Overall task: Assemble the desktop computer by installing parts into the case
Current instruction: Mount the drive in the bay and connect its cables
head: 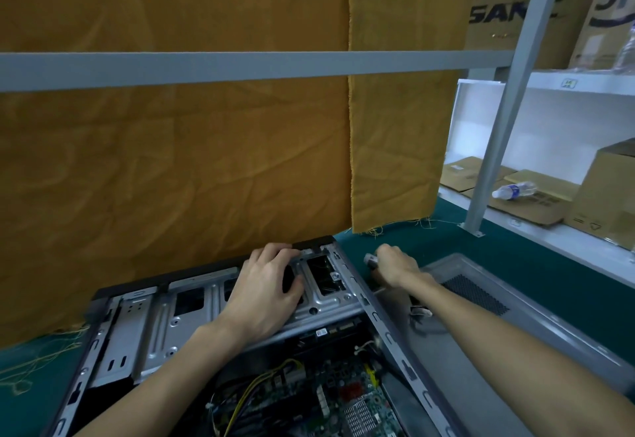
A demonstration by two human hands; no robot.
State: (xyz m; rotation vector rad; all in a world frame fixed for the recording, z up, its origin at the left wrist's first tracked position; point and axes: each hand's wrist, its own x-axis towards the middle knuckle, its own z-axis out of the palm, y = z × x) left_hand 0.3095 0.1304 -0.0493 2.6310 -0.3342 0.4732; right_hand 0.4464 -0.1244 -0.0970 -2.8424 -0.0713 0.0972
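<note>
Case [240, 326] lies open on the green mat, filling the 6 o'clock area. Board [343, 399] and cables already sit inside, and the metal drive bracket [192, 319] spans the top end. My left hand [264, 288] rests on that bracket, fingers spread and loosely bent, steadying it. My right hand [395, 264], at 3 o'clock just outside the case wall, is curled round a small grey tool [370, 260], probably a screwdriver, too blurred to be sure. Side panel [508, 316] lies off at 4 o'clock. I judge mid-assembly: bracket fastening and closing up remain.
</note>
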